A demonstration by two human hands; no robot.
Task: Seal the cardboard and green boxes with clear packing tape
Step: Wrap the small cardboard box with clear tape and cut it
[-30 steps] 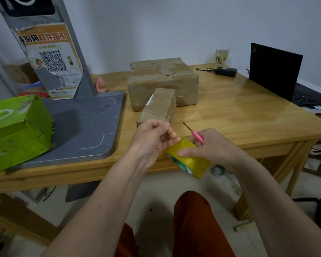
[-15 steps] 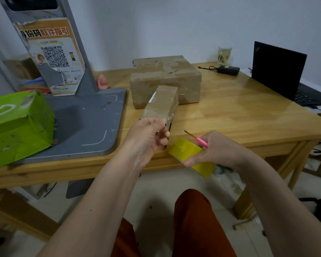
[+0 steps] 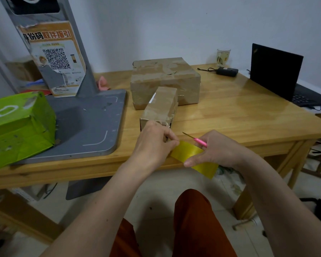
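My right hand [image 3: 214, 148] grips a yellowish roll of packing tape [image 3: 194, 159] at the table's front edge, together with pink-handled scissors [image 3: 195, 139] whose blade points up-left. My left hand [image 3: 153, 143] pinches the tape's loose end just left of the roll, right in front of the small cardboard box [image 3: 160, 106]. That small box stands against a larger taped cardboard box [image 3: 165, 78] behind it. The green box [image 3: 17, 125] sits at the far left on a grey metal base.
A grey stand base [image 3: 85, 127] with a QR-code poster post [image 3: 54, 52] fills the table's left. At the right stand a black laptop [image 3: 278, 73], a black adapter [image 3: 227, 71] and a glass [image 3: 223, 56]. The wooden table's [image 3: 239, 112] front edge is under my hands.
Both hands have moved up and forward with the tape roll toward the small cardboard box. My left hand now sits right at the box's near end.
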